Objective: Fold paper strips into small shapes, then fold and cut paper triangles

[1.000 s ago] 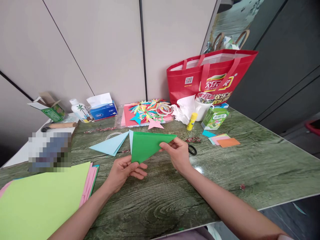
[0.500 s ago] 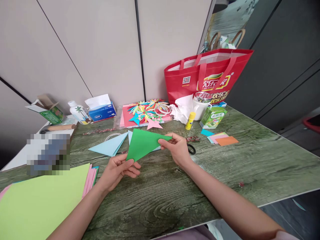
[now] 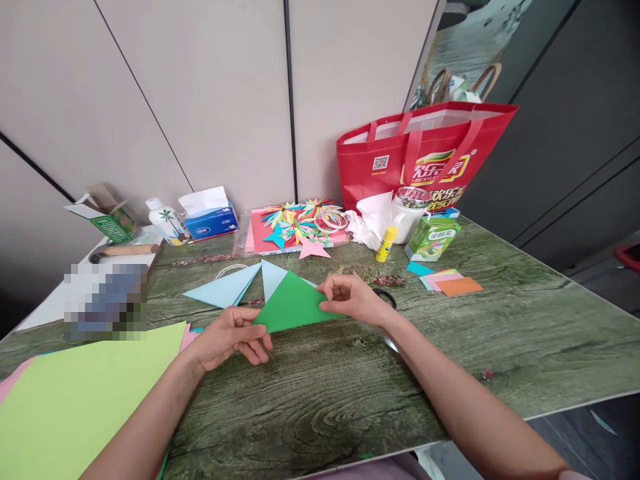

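A green paper folded into a triangle (image 3: 296,303) is held above the table between both hands, its peak pointing away from me and its long edge towards me. My left hand (image 3: 230,337) pinches the left corner between thumb and index finger, the other fingers loosely curled below. At the right corner my right hand (image 3: 355,299) grips the paper with thumb and fingers. Just behind lie a light blue folded paper triangle (image 3: 223,285) and a second light blue folded piece (image 3: 273,277), partly hidden by the green one. Scissors (image 3: 387,297) lie partly covered beyond my right wrist.
A stack of coloured paper (image 3: 100,393) lies at left, near a hammer (image 3: 127,251). Along the back stand a tissue box (image 3: 213,221), paper stars (image 3: 300,227), a glue stick (image 3: 387,245), a white mug (image 3: 407,223), a green carton (image 3: 433,240) and a red bag (image 3: 370,180).
The green triangle has been turned in my hands so its long edge now faces me and its peak points away. My right hand has come down slightly with its corner.
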### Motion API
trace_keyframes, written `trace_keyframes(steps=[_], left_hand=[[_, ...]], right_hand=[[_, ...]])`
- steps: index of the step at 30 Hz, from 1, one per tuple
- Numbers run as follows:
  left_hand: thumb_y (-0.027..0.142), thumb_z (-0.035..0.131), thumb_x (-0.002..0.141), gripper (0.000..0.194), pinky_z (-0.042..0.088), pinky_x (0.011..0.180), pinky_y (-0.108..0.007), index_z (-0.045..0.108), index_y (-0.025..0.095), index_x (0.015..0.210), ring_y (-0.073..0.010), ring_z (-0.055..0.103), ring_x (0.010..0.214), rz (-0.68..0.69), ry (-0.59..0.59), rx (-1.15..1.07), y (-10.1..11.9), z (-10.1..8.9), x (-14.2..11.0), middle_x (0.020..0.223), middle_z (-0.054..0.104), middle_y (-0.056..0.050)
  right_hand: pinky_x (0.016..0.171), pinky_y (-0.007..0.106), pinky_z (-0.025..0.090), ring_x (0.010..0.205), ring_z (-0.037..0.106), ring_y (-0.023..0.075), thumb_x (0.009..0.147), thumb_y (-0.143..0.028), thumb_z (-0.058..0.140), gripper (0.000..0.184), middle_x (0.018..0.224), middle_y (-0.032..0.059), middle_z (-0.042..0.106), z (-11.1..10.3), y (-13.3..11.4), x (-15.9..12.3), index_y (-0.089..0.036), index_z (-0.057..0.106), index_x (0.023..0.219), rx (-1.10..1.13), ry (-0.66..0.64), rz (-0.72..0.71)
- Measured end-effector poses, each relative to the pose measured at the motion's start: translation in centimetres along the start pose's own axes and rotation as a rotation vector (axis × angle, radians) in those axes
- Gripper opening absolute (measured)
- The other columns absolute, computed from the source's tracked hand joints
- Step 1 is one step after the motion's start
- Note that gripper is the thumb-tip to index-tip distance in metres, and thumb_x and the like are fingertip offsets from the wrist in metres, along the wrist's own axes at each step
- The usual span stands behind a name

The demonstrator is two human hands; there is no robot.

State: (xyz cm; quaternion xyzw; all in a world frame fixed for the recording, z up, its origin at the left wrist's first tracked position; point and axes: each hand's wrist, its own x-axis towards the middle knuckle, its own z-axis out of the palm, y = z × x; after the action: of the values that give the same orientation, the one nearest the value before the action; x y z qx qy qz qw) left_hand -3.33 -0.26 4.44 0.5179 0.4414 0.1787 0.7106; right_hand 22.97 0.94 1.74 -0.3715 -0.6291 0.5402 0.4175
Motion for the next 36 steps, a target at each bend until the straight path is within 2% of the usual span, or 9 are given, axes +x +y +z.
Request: trace_keyframes(steps=[2, 5, 8, 10, 19, 26, 28, 32, 36], left_hand=[[0.03, 0.069, 0.07, 0.02, 0.053, 0.047, -0.021, 0.066, 0.011, 0.069, -0.0162, 0.066, 0.052, -0.021, -0.067, 0.023, -0.1, 0.0, -0.1, 0.062, 0.069, -0.007], [0.03, 0.068, 0.07, 0.019, 0.053, 0.046, -0.021, 0.067, 0.012, 0.074, -0.0177, 0.067, 0.054, -0.036, -0.14, 0.041, -0.2, 0.0, -0.1, 0.067, 0.07, -0.007], [0.03, 0.066, 0.072, 0.019, 0.053, 0.046, -0.022, 0.067, 0.012, 0.077, -0.0184, 0.068, 0.055, -0.034, -0.171, 0.06, -0.3, 0.1, -0.1, 0.067, 0.07, -0.007], [0.03, 0.066, 0.073, 0.018, 0.053, 0.046, -0.022, 0.066, 0.012, 0.078, -0.0183, 0.068, 0.055, -0.027, -0.178, 0.066, -0.3, 0.2, -0.1, 0.068, 0.069, -0.006], [0.029, 0.063, 0.075, 0.017, 0.054, 0.047, -0.023, 0.066, 0.013, 0.079, -0.0179, 0.068, 0.056, -0.017, -0.198, 0.078, -0.5, 0.4, -0.2, 0.068, 0.07, -0.006], [0.029, 0.064, 0.075, 0.019, 0.055, 0.053, -0.025, 0.067, 0.011, 0.079, -0.0189, 0.068, 0.06, 0.095, -0.062, 0.045, -0.2, 0.8, 0.1, 0.073, 0.071, -0.009], [0.026, 0.067, 0.072, 0.022, 0.056, 0.057, -0.028, 0.067, 0.011, 0.088, -0.0208, 0.069, 0.065, 0.175, 0.021, -0.013, -0.3, 1.0, 0.3, 0.076, 0.072, -0.01], [0.019, 0.07, 0.07, 0.062, 0.056, 0.062, -0.032, 0.046, 0.016, 0.127, -0.0218, 0.069, 0.066, 0.334, 0.13, -0.083, -0.8, 1.4, 0.5, 0.077, 0.073, -0.008], [0.023, 0.066, 0.074, 0.055, 0.057, 0.061, -0.035, 0.047, 0.011, 0.124, -0.0239, 0.069, 0.065, 0.406, 0.154, -0.079, -1.1, 1.6, 0.6, 0.07, 0.073, -0.009]], right_hand=[[0.065, 0.022, 0.041, 0.076, 0.053, 0.0118, 0.07, -0.026, 0.067, 0.011, 0.082, 0.0014, 0.06, -0.1, -0.3, -0.2, -0.016, 0.063, 0.073, -0.076, -0.123, -0.044], [0.052, 0.019, 0.033, 0.061, 0.045, 0.0079, 0.077, -0.028, 0.061, 0.02, 0.078, 0.0001, 0.06, -0.1, -0.4, -0.5, -0.018, 0.068, 0.093, -0.193, -0.295, -0.045], [0.044, 0.019, 0.021, 0.049, 0.029, 0.0059, 0.079, -0.031, 0.057, 0.027, 0.065, -0.0034, 0.054, 0.0, -0.2, -0.6, -0.021, 0.067, 0.103, -0.287, -0.388, -0.013], [0.044, 0.02, 0.019, 0.049, 0.026, 0.0062, 0.08, -0.031, 0.057, 0.028, 0.06, -0.0042, 0.052, 0.1, 0.0, -0.7, -0.022, 0.067, 0.104, -0.312, -0.411, -0.01], [0.058, 0.021, 0.037, 0.062, 0.051, 0.011, 0.068, -0.029, 0.07, 0.028, 0.078, 0.0, 0.07, 1.2, 0.4, -0.8, -0.02, 0.072, 0.094, -0.204, -0.39, 0.024], [0.057, 0.023, 0.041, 0.062, 0.057, 0.0131, 0.063, -0.027, 0.073, 0.028, 0.077, 0.0013, 0.072, 0.8, 0.6, -0.8, -0.019, 0.073, 0.09, -0.171, -0.256, 0.097], [0.058, 0.024, 0.044, 0.062, 0.058, 0.0133, 0.06, -0.027, 0.075, 0.03, 0.077, 0.0017, 0.072, 0.8, 0.8, -0.7, -0.018, 0.073, 0.089, -0.048, -0.186, 0.156], [0.061, 0.029, 0.052, 0.06, 0.062, 0.0138, 0.054, -0.022, 0.079, 0.033, 0.074, 0.0007, 0.07, 1.1, 1.2, -0.8, -0.019, 0.073, 0.087, 0.271, -0.135, 0.292], [0.061, 0.029, 0.054, 0.058, 0.063, 0.0129, 0.053, -0.018, 0.079, 0.032, 0.073, 0.0008, 0.069, 1.5, 1.0, -0.9, -0.018, 0.073, 0.084, 0.385, -0.153, 0.338]])
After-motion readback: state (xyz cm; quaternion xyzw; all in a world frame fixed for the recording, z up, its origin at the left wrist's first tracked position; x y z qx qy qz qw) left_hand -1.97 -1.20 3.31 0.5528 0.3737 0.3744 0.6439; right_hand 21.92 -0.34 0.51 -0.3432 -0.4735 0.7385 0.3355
